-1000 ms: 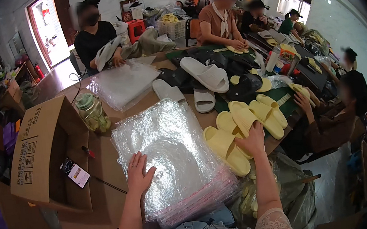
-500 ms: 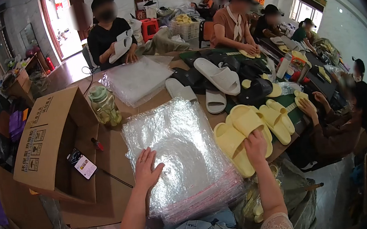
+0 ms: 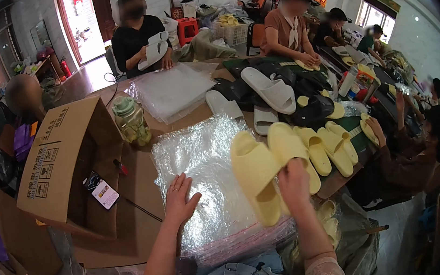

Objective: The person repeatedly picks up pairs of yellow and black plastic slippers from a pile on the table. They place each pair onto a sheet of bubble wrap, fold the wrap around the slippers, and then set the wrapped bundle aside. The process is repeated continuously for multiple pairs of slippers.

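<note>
At lower centre, the left hand lies palm down on a stack of clear plastic, its fingers spread and grasping nothing; just right of centre, the right hand grips 2 yellow slippers, held tilted by the stack's right edge. The step in hand seems to be handling this pair beside the plastic; the next move calls for a secure grip on both; beyond, 3 grey slippers lie at upper centre.
</note>
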`<state>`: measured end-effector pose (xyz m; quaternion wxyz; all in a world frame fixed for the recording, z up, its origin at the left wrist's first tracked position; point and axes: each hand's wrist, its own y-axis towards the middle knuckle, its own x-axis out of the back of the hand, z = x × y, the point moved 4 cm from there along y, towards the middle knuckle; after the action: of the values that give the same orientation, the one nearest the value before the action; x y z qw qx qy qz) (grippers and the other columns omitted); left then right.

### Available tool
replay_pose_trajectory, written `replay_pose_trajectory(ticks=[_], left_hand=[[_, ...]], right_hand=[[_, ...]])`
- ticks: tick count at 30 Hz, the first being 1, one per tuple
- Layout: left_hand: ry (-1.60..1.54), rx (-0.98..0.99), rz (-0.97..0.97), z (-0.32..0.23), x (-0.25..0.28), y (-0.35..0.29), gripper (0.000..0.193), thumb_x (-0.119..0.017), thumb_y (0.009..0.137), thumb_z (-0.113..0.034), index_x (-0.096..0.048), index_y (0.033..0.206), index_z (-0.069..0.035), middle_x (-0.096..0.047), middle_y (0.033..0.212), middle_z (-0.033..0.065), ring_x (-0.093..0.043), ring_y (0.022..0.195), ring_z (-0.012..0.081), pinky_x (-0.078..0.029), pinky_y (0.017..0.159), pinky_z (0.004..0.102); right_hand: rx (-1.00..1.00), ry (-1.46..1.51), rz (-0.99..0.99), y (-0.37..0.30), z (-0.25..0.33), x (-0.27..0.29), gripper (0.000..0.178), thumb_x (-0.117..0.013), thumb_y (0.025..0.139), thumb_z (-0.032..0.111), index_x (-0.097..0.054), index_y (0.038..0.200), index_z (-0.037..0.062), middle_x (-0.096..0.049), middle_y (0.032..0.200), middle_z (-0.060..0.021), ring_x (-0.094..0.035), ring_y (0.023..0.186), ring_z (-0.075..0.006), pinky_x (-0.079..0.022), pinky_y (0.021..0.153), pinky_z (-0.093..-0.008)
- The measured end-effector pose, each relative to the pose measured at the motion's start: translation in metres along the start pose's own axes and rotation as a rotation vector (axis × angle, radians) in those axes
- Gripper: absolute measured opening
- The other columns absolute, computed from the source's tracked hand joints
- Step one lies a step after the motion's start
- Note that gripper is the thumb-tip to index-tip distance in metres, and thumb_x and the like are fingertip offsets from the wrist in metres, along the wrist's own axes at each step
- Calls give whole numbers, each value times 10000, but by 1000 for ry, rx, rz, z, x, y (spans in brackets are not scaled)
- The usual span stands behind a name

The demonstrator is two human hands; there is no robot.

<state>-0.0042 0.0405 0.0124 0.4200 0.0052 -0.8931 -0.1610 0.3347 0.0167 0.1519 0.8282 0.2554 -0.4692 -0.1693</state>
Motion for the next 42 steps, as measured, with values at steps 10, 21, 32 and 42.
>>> replay_pose_trajectory(ticks=[10, 21, 32, 42], left_hand=[[15, 43, 26, 0, 2, -1, 648, -717, 895, -415, -575, 1419, -62, -443, 1574, 186, -345, 1487, 385, -303, 1209, 484], [47, 54, 34, -5, 3, -1, 653, -688, 908, -431, -570, 1423, -49, -422, 1588, 184, -320, 1499, 377, -284, 1218, 482], [71, -27, -36, -8, 5, -3, 561, -718, 904, -358, -611, 1369, -65, -481, 1535, 185, -378, 1461, 386, -332, 1187, 491], [147, -336, 364, -101, 19, -35, 735, -762, 842, -496, -540, 1461, -167, -444, 1559, 176, -367, 1466, 405, -340, 1179, 517]], right_hand=[[81, 25, 294, -5, 21, -112, 510, -778, 852, 462, -590, 1021, 20, -613, 966, -190, -630, 912, -409, -511, 786, -518], [-46, 24, 368, -1, -6, -157, 276, -741, 851, 295, -679, 871, 26, -663, 869, -184, -664, 815, -389, -528, 762, -490], [-78, 341, -132, -30, -43, -52, 200, -652, 860, 93, -705, 1016, -19, -707, 905, -176, -678, 799, -346, -530, 742, -420], [-570, 1046, -77, -135, -74, 19, 265, -578, 1003, 98, -699, 1188, -48, -746, 1039, -65, -724, 845, -142, -597, 719, -284]])
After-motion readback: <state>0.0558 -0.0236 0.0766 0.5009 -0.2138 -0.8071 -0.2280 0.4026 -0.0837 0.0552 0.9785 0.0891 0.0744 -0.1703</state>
